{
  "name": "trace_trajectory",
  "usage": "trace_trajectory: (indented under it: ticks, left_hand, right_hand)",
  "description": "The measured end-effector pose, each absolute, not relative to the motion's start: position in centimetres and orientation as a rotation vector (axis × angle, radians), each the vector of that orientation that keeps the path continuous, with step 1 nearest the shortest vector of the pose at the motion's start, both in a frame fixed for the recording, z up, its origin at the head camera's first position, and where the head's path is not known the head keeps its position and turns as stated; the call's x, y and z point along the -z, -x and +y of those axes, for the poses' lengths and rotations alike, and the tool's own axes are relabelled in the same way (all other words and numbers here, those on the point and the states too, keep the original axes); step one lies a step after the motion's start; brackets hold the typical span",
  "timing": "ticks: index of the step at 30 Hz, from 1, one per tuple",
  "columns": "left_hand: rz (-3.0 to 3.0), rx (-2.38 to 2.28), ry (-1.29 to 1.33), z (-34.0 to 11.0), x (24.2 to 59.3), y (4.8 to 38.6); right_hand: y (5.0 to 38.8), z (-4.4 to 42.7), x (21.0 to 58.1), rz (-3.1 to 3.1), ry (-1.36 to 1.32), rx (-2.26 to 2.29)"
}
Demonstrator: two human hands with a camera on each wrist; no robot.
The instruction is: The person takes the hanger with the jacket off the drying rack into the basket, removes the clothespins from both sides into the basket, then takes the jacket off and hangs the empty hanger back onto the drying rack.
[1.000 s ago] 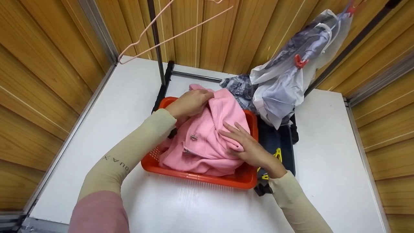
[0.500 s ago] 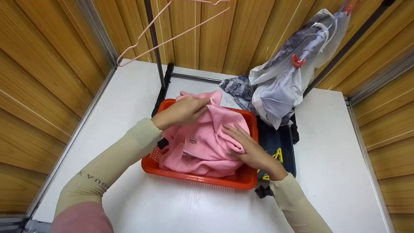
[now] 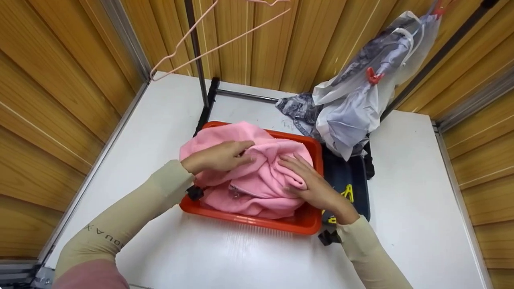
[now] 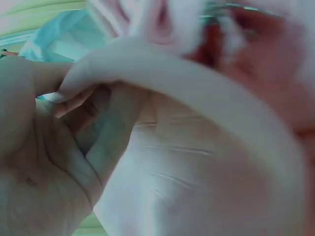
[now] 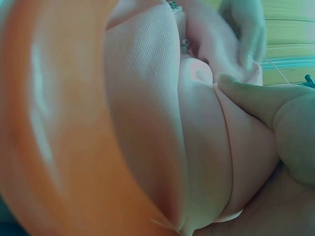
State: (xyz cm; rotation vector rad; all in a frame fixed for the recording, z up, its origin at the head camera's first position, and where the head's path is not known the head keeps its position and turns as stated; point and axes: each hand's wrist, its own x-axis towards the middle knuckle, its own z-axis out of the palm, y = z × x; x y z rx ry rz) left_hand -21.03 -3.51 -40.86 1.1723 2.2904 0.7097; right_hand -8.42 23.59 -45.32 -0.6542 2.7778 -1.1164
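A pink garment with a metal zipper (image 3: 237, 190), like a zip jacket, lies bunched in a red-orange plastic basket (image 3: 257, 222). My left hand (image 3: 219, 156) pinches a fold of it between thumb and fingers, over the basket's left part. In the left wrist view, the garment's pale edge (image 4: 162, 73) runs through the left hand's fingers. At the right side, my right hand (image 3: 311, 184) holds a rolled bulge of the cloth, fingers laid over it and thumb below. The right wrist view has the thumb (image 5: 246, 93) against the folds; its other fingers are mostly hidden.
A dark blue tray (image 3: 353, 172) with yellow clips (image 3: 347, 193) stands right of the basket. White and grey clothes (image 3: 349, 116) with a red clip (image 3: 373, 76) hang at the back right. A pink hanger (image 3: 225, 46) hangs at the upper left, near a black pole (image 3: 198, 60).
My left hand has drawn the far part of the pink jacket toward the left and nearer, spreading it over the basket's left rim and the zipper. The right hand has hardly moved.
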Motion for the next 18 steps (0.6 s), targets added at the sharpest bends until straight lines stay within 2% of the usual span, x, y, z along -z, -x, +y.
trace_trajectory:
  ticks: [9,18]
  left_hand:
    - [2.370,-0.546,-1.080,-6.9,41.8,21.8]
    - [2.101,-0.523,-1.027,-6.8,43.5,21.9]
  right_hand:
    - [8.6,23.6,45.3,2.777,0.640,1.104]
    - [9.0,23.7,45.1,2.812,0.547,0.955]
